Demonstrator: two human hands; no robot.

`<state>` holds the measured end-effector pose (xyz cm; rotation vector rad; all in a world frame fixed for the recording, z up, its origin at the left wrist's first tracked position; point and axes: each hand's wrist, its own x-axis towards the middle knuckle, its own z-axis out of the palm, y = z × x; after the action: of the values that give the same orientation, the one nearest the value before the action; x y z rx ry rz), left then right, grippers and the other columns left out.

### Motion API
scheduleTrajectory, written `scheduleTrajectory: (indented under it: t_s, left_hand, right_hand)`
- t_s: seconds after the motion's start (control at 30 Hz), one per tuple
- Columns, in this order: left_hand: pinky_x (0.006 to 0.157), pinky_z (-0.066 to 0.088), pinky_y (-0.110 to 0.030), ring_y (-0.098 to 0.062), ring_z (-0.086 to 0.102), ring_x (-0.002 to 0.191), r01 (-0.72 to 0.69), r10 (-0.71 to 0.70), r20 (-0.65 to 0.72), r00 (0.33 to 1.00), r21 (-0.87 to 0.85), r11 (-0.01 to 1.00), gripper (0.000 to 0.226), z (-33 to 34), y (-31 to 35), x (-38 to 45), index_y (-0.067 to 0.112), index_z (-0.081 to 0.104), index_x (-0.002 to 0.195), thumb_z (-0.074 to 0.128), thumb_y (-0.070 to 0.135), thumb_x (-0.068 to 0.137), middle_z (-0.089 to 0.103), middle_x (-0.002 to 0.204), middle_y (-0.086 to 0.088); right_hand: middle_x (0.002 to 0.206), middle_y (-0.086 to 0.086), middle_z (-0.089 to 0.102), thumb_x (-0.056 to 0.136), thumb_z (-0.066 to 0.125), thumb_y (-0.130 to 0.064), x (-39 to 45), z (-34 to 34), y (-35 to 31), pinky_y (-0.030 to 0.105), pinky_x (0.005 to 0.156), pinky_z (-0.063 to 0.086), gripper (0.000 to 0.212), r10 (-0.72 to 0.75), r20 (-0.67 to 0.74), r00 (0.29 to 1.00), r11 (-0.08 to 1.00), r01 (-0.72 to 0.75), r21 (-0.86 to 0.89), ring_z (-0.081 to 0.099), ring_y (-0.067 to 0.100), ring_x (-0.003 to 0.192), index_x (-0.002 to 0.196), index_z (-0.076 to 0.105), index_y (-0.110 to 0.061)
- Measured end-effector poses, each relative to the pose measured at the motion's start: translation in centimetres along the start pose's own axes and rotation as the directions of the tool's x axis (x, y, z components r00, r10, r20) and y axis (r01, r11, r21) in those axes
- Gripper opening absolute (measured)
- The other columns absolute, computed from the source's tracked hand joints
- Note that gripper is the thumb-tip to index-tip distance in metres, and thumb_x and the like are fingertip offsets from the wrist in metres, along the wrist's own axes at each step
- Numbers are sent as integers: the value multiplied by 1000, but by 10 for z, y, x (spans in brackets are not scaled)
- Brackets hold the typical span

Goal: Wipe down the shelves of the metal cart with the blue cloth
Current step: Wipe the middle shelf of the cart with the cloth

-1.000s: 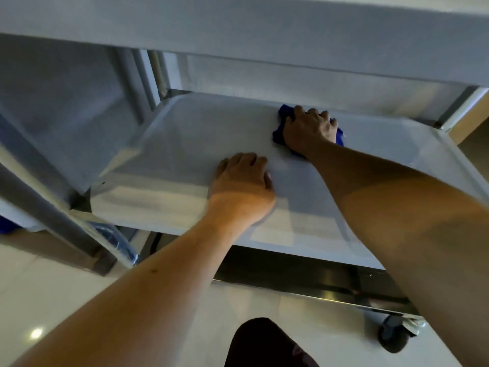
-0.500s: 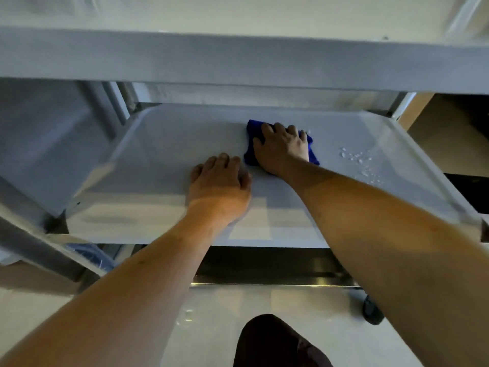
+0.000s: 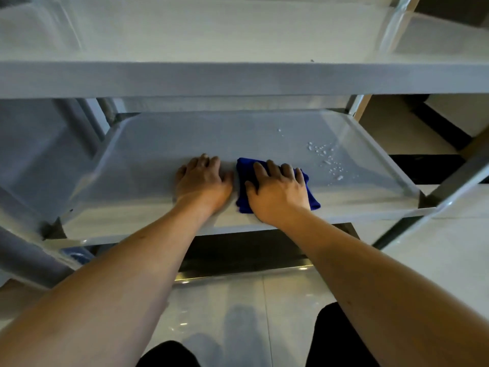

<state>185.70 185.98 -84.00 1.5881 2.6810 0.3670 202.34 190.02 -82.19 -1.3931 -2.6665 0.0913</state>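
We press our right hand (image 3: 277, 193), fingers spread flat, on the blue cloth (image 3: 244, 186) on the middle shelf (image 3: 148, 144); our left hand (image 3: 202, 182) rests beside the cloth, fingers relaxed. No readable writing.

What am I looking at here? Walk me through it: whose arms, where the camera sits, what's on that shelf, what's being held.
No machine here: these are a person's two bare arms, filmed by one wide-angle camera worn on the head, looking forward and down. In front is a metal cart with stacked shelves. Both hands are on the middle shelf. The right hand presses a folded blue cloth flat against the shelf, fingers spread over it rather than curled in a grip. The left hand rests bare on the shelf beside the cloth, holding nothing. Farther right on the same shelf lie water droplets, not yet wiped. Below are the tiled floor and the person's dark-clothed knees.
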Motion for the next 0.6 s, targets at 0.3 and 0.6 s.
scheduleTrajectory:
  t_s: [0.3,0.6]
  left_hand:
    - [106,36,-48,-27,45,128,-60,61,-26,998,22,998,53,-4,-17,-15,25,45,136,33,57,96,50,138,-4]
    - [92,46,-44,-24,56,103,-10,13,-44,999,54,998,36,-19,-8,-29,24,56,114,41,52,96,61,111,-3]
  right_hand:
    - [148,7,44,98,26,-54,-48,0,-18,59,115,23,57,69,-37,997,998,-69,-5,37,37,135,144,37,-23]
    - [152,6,41,100,25,-54,-62,-5,-9,60,117,17,59,103,-24,994,995,-103,-1,33,36,140,148,33,-22]
